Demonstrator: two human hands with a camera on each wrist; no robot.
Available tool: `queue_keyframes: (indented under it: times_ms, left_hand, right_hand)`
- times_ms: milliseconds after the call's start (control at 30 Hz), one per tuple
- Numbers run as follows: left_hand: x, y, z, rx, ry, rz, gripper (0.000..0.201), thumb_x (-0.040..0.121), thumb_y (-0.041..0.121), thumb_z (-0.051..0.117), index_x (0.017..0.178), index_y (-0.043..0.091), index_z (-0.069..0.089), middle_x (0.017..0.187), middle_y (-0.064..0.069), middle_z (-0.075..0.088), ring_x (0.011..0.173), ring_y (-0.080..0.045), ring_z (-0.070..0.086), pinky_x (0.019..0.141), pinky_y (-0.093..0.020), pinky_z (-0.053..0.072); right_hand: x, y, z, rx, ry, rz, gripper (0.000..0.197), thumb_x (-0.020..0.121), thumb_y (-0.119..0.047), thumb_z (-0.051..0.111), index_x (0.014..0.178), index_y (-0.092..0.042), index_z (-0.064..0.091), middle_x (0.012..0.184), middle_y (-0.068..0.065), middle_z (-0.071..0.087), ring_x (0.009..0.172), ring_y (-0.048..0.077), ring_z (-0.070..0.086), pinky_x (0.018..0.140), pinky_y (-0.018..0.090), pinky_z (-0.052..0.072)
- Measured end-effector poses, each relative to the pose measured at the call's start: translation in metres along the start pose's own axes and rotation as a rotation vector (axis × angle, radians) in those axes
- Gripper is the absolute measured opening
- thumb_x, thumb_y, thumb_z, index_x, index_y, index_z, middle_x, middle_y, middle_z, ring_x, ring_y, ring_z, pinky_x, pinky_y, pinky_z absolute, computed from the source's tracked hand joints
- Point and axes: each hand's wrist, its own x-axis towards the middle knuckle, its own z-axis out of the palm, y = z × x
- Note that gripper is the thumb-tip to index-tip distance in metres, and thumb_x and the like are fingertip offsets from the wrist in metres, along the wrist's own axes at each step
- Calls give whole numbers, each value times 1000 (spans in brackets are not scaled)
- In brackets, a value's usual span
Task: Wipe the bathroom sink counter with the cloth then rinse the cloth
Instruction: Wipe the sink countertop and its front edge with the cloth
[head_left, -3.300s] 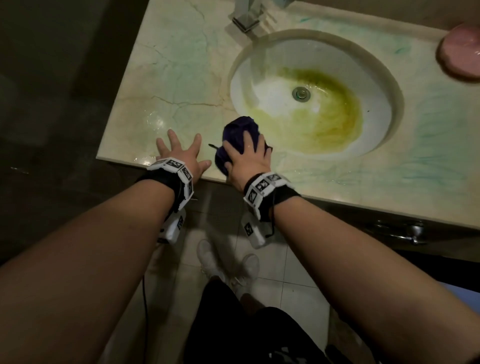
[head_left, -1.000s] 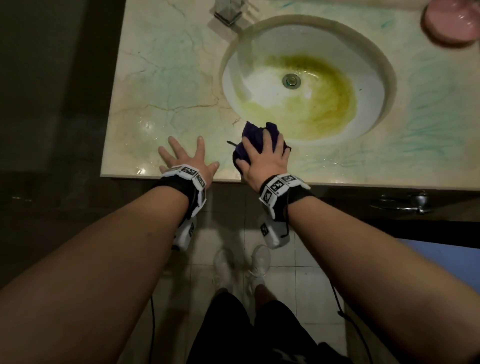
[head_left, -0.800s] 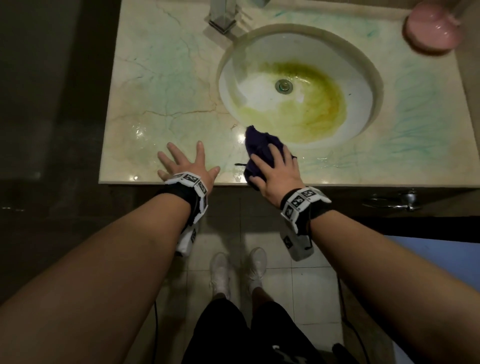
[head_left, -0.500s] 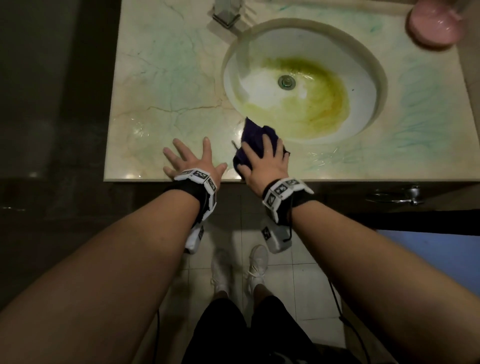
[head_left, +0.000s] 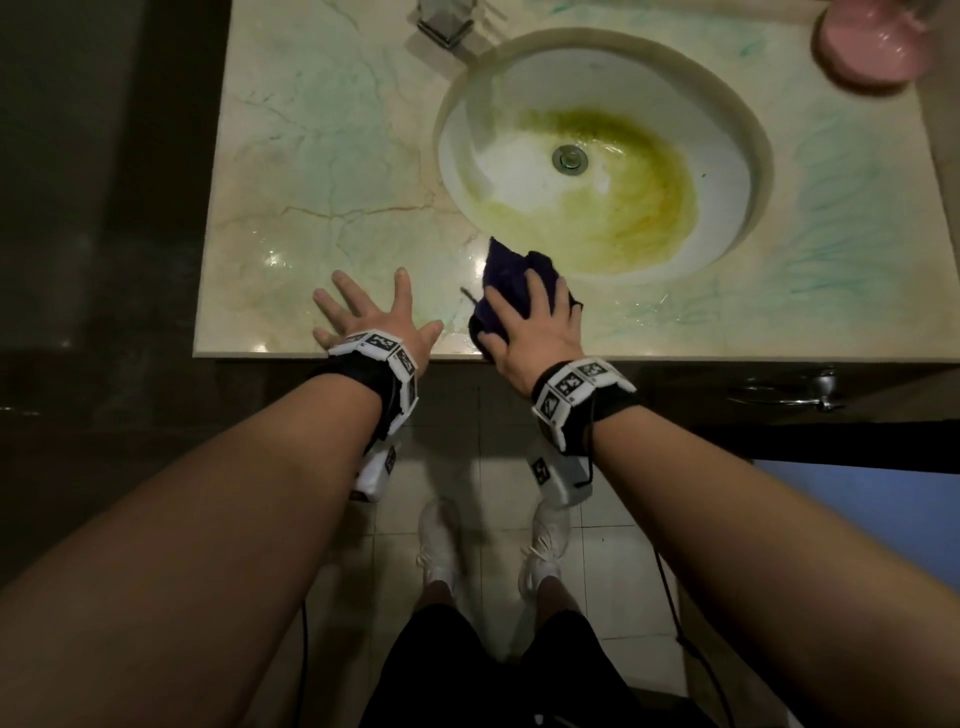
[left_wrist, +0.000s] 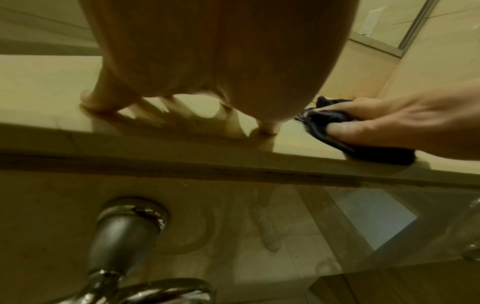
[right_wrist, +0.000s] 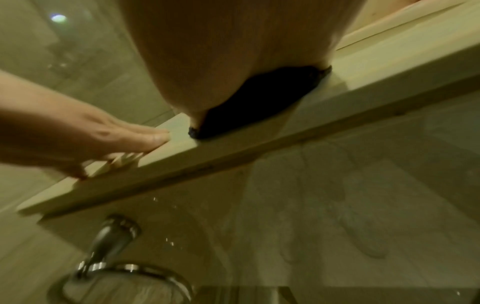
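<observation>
A dark purple cloth (head_left: 506, 270) lies bunched on the marble counter (head_left: 322, 156), between the front edge and the sink's near rim. My right hand (head_left: 535, 322) presses down on it with fingers spread and fairly straight; in the left wrist view the thumb sits against the cloth (left_wrist: 327, 119). The right wrist view shows the cloth (right_wrist: 259, 98) squashed under the palm at the counter's edge. My left hand (head_left: 369, 317) rests flat on the bare counter just to the left, fingers splayed, holding nothing. The counter around both hands looks wet.
The oval basin (head_left: 727, 156) has a yellow-green stain around the drain (head_left: 569, 158). A faucet (head_left: 447, 21) stands at the back left of it. A pink dish (head_left: 872, 47) sits at the back right. A metal cabinet handle (left_wrist: 124, 232) juts out below the counter.
My right hand slid the cloth right along the front edge, then back left close to the left hand. The left hand stayed planted on the counter.
</observation>
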Motion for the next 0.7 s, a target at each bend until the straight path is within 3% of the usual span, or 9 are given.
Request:
queue_keyframes:
  times_ms: [100, 233, 367, 467, 567, 700]
  left_hand:
    - [-1, -1, 0, -1, 4, -2, 76, 90, 65, 36, 148, 41, -6, 151, -24, -28, 138, -50, -20, 109, -66, 6]
    - [-5, 5, 0, -11, 14, -34, 79, 89, 67, 37, 149, 38, -6, 152, -23, -27, 139, -49, -19, 109, -66, 8]
    - [-13, 31, 7, -22, 7, -60, 82, 88, 68, 37, 149, 37, -8, 152, -22, -27, 139, -49, -18, 109, -65, 8]
    - [-18, 57, 16, -45, 19, -61, 80, 89, 67, 35, 149, 37, -8, 152, -23, -28, 139, -49, -19, 110, -64, 6]
    - [-17, 71, 18, -55, 15, -83, 80, 89, 67, 33, 149, 35, -9, 151, -24, -28, 138, -50, -19, 110, -64, 5]
    - [-18, 79, 19, -59, 26, -90, 78, 90, 66, 33, 149, 36, -8, 153, -22, -27, 139, -51, -17, 111, -63, 6]
  right_hand:
    - [-15, 27, 2, -48, -13, -80, 58, 94, -54, 36, 147, -43, 15, 160, 4, -2, 145, 36, -8, 118, 53, 2]
    - [-12, 69, -9, -25, -14, -12, 59, 94, -54, 36, 148, -43, 15, 160, 4, -2, 145, 36, -7, 118, 53, 3]
    - [6, 62, -16, 35, -52, 71, 60, 93, -53, 37, 147, -45, 12, 160, 4, -5, 144, 38, -11, 117, 56, -1]
    - [-1, 64, -14, -12, -52, -49, 60, 94, -53, 38, 148, -44, 13, 160, 4, -5, 144, 38, -10, 116, 55, -2]
    - [-13, 104, -16, -80, -59, -165, 58, 93, -55, 37, 147, -45, 16, 160, 1, -3, 145, 33, -9, 118, 52, -1]
    - [3, 129, -28, -36, -43, -74, 58, 93, -54, 37, 147, -45, 16, 160, 1, 0, 145, 33, -7, 117, 53, 0]
